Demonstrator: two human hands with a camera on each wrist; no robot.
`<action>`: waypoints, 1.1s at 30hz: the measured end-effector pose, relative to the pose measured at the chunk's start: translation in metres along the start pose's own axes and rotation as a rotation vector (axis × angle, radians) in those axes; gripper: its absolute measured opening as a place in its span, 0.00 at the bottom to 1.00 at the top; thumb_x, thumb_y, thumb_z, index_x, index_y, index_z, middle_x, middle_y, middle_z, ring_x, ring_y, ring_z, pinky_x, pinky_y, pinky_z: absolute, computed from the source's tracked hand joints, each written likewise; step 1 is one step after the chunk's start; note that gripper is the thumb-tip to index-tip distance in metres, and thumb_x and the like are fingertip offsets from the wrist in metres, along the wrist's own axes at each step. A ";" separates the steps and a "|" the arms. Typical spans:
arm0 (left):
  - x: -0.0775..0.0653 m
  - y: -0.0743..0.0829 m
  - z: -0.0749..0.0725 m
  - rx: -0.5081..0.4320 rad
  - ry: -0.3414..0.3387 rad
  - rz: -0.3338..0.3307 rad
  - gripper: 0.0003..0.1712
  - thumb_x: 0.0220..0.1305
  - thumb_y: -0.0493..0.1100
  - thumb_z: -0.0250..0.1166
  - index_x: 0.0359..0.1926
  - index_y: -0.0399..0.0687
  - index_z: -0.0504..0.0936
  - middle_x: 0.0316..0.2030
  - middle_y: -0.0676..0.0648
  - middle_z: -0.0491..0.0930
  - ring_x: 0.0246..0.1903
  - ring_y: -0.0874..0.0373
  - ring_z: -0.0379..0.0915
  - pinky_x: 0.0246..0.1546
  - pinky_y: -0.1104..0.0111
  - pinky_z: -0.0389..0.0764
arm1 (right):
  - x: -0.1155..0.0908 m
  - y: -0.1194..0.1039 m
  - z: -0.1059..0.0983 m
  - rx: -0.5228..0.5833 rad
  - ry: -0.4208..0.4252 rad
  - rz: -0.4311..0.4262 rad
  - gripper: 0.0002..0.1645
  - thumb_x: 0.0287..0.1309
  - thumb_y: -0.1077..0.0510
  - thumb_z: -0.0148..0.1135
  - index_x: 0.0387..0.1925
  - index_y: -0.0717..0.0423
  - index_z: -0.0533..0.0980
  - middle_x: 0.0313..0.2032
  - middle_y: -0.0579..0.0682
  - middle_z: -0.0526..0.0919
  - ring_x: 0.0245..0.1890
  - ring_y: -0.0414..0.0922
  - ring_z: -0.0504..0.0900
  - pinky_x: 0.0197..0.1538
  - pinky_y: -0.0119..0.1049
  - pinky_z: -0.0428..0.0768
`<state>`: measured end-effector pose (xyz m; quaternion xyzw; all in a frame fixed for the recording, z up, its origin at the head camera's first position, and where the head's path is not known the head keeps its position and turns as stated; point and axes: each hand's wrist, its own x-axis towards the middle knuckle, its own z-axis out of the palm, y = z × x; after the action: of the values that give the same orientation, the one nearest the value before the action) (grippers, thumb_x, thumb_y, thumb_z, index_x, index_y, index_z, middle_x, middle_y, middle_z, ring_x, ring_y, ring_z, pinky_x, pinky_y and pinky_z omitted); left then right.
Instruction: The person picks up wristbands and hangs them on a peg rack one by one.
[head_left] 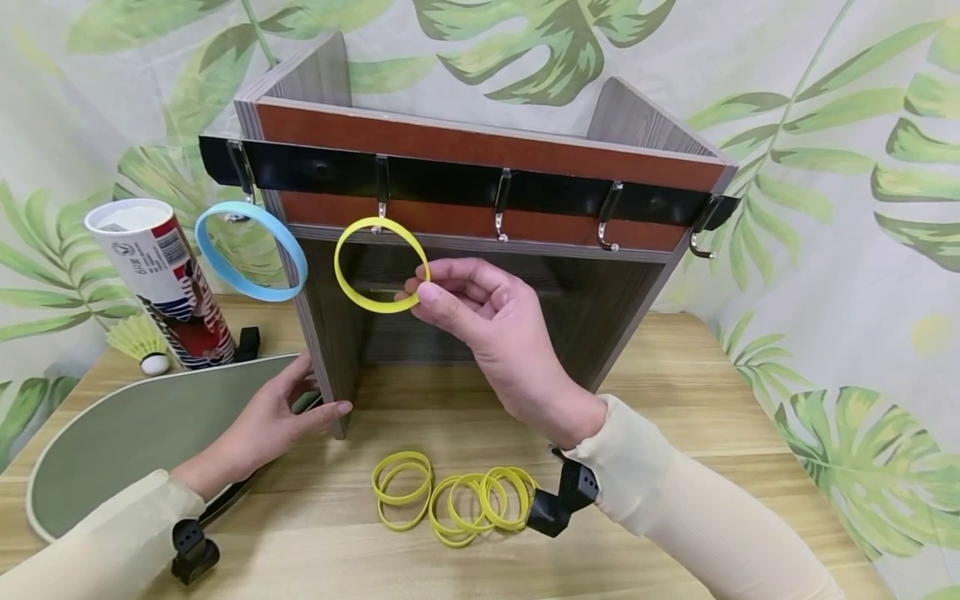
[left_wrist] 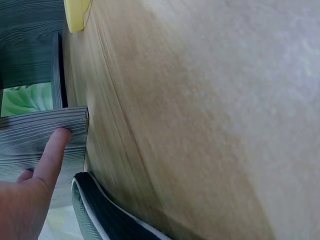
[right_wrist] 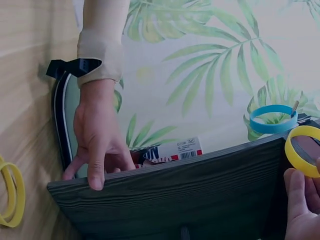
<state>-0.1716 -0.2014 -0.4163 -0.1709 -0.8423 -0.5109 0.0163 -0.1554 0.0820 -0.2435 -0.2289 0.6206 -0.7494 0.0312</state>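
Note:
A yellow silicone wristband is pinched between the thumb and fingers of my right hand. The band's top overlaps the tip of the second hook from the left; I cannot tell whether it is looped over it. A blue wristband hangs on the leftmost hook. My left hand grips the lower front edge of the left side panel of the wooden shelf unit, its thumb across the inner face. Several more yellow wristbands lie on the table between my forearms.
Three other hooks on the black rail carry nothing. At the left stand a shuttlecock tube and a yellow shuttlecock. A green racket cover lies beneath my left forearm on the wooden table.

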 end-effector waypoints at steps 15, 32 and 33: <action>0.000 -0.001 0.001 0.018 0.005 0.022 0.43 0.71 0.41 0.70 0.81 0.53 0.59 0.67 0.39 0.74 0.53 0.82 0.72 0.46 0.78 0.84 | 0.002 -0.001 -0.003 -0.085 -0.030 0.032 0.16 0.71 0.68 0.62 0.57 0.69 0.79 0.49 0.58 0.88 0.46 0.38 0.88 0.64 0.40 0.85; 0.000 -0.001 0.000 0.018 -0.003 -0.009 0.44 0.70 0.40 0.70 0.81 0.53 0.60 0.68 0.37 0.73 0.54 0.82 0.70 0.45 0.79 0.83 | -0.012 0.036 -0.065 -0.450 -0.290 0.243 0.12 0.70 0.64 0.65 0.51 0.65 0.83 0.45 0.60 0.91 0.42 0.40 0.90 0.52 0.38 0.90; 0.000 -0.001 0.000 0.021 -0.002 -0.012 0.44 0.70 0.40 0.71 0.81 0.52 0.60 0.68 0.37 0.74 0.54 0.82 0.70 0.45 0.79 0.82 | -0.013 0.042 -0.070 -0.498 -0.322 0.236 0.10 0.70 0.64 0.66 0.50 0.63 0.84 0.44 0.59 0.91 0.40 0.39 0.90 0.49 0.37 0.90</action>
<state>-0.1715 -0.2021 -0.4166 -0.1661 -0.8487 -0.5019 0.0142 -0.1803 0.1413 -0.2957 -0.2715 0.7942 -0.5199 0.1589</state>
